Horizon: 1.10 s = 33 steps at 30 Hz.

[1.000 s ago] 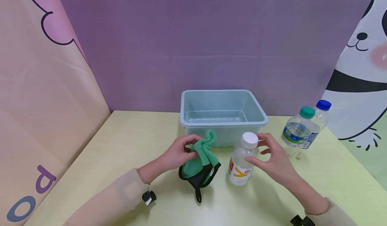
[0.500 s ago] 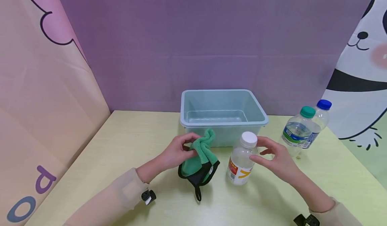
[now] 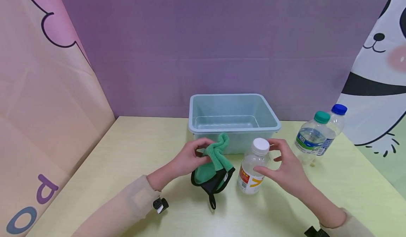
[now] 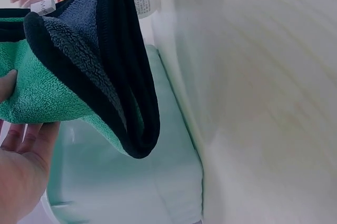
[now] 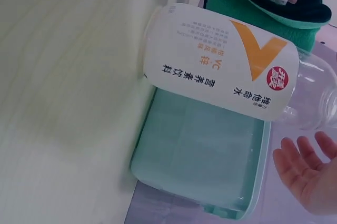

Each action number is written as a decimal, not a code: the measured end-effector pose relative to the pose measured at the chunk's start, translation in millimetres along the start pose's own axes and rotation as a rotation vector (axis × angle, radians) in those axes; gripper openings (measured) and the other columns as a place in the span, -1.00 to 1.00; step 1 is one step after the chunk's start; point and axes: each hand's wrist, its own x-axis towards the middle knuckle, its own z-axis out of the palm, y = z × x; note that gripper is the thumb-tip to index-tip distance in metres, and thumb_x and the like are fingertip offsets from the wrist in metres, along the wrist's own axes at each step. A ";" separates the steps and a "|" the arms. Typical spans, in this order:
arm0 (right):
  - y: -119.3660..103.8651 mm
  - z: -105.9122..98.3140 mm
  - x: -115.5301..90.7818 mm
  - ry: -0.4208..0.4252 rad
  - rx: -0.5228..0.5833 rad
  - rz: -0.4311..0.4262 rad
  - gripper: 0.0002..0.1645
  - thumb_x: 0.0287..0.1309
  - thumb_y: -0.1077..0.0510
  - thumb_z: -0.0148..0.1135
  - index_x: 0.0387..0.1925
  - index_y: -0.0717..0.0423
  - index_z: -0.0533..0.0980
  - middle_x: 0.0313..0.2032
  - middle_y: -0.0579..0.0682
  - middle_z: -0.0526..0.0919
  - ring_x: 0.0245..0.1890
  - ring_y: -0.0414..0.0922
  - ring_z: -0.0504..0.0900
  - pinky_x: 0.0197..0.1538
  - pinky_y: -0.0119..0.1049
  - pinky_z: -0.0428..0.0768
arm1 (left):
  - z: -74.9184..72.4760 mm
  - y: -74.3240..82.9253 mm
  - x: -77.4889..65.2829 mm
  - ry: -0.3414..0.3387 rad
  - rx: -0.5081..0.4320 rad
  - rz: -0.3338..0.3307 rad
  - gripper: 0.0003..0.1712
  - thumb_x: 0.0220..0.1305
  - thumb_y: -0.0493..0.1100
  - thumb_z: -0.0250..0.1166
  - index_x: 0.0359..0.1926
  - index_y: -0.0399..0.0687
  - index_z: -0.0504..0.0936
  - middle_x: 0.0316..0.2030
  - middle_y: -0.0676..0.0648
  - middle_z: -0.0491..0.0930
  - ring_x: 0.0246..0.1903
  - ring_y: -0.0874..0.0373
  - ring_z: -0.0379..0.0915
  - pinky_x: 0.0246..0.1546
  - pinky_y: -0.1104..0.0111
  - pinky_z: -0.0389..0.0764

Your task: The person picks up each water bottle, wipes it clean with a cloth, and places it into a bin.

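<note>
My left hand (image 3: 187, 161) pinches a green towel (image 3: 207, 170) with black edging, a dark patch and a hanging loop. In the left wrist view the thumb presses on the green side of the towel, and the fingers lie behind it. Right of it, a clear plastic bottle (image 3: 253, 170) with a white cap and a white label stands upright on the table. My right hand (image 3: 287, 168) is spread around the bottle's right side, thumb in front and fingers by the cap. In the right wrist view the bottle's label (image 5: 221, 61) faces the camera, and the fingers are apart from the bottle.
A pale blue plastic bin (image 3: 234, 130) stands behind the towel and bottle, with nothing visible inside. At the table's right edge are a bottle with a green cap (image 3: 322, 117) and one with a blue cap (image 3: 339, 109). A purple cloth backdrop (image 3: 222, 46) rises behind the table.
The bottle's label has turned a little since a second ago. My right hand has drawn back slightly, then come closer around the bottle. The left hand and towel have shifted slightly right.
</note>
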 end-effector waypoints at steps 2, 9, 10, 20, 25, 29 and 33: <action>-1.0 1.6 0.0 0.004 -0.010 0.017 -0.17 -0.18 0.18 0.60 0.11 0.22 0.31 -0.04 0.01 0.51 -0.07 -0.06 0.47 -0.23 -0.18 0.55 | 1.6 0.7 1.4 0.001 -0.001 0.000 -0.69 0.19 -0.46 0.29 -0.02 -0.26 0.58 -0.16 -0.14 0.62 -0.15 0.06 0.53 -0.21 0.18 0.62; 1.8 0.8 1.9 -0.060 0.063 0.040 -0.30 -0.08 0.21 0.54 0.07 0.24 0.36 -0.06 0.04 0.55 -0.08 -0.05 0.50 -0.09 -0.08 0.58 | 4.4 1.8 4.2 0.002 -0.017 -0.001 -0.68 0.19 -0.46 0.29 -0.01 -0.26 0.57 -0.16 -0.15 0.62 -0.13 0.06 0.53 -0.20 0.25 0.62; 3.4 -0.4 2.7 -0.073 0.077 0.023 -0.31 -0.07 0.23 0.53 0.07 0.24 0.37 -0.05 0.03 0.56 -0.07 -0.06 0.51 -0.07 -0.07 0.58 | 4.5 1.9 4.4 0.001 -0.019 0.001 -0.67 0.19 -0.46 0.28 -0.01 -0.26 0.57 -0.16 -0.15 0.62 -0.13 0.06 0.53 -0.20 0.25 0.62; 19.7 -12.9 9.4 -0.181 0.148 -0.096 -0.38 -0.04 0.33 0.47 0.11 0.24 0.47 -0.05 -0.09 0.58 -0.07 -0.32 0.53 -0.12 -0.15 0.63 | 4.7 5.5 9.2 -0.033 -0.024 0.036 -0.68 0.19 -0.45 0.29 -0.01 -0.26 0.58 -0.18 -0.12 0.62 -0.15 0.10 0.53 -0.21 0.15 0.63; 19.7 -14.3 10.2 -0.191 0.156 -0.112 -0.39 -0.04 0.33 0.48 0.10 0.21 0.48 -0.06 -0.11 0.58 -0.08 -0.32 0.54 -0.14 -0.20 0.63 | 3.7 12.4 17.0 -0.071 0.005 0.047 -0.69 0.20 -0.43 0.28 -0.01 -0.25 0.58 -0.18 -0.09 0.61 -0.14 0.13 0.52 -0.19 0.20 0.62; 18.6 -15.3 10.4 -0.184 0.158 -0.126 -0.37 -0.09 0.34 0.50 0.09 0.20 0.48 -0.07 -0.02 0.60 -0.08 -0.32 0.54 -0.15 -0.26 0.62 | 2.7 22.3 28.2 -0.113 0.052 0.073 -0.67 0.21 -0.41 0.28 0.02 -0.23 0.58 -0.13 -0.08 0.61 -0.10 0.14 0.52 -0.16 0.30 0.60; 18.8 -15.3 9.7 -0.182 0.161 -0.117 -0.36 -0.11 0.36 0.51 0.07 0.23 0.47 -0.08 0.04 0.62 -0.10 -0.33 0.54 -0.15 -0.32 0.60 | 5.6 27.7 38.9 -0.131 0.079 0.090 -0.66 0.20 -0.41 0.30 0.03 -0.20 0.59 -0.13 -0.06 0.62 -0.10 0.17 0.52 -0.18 0.33 0.60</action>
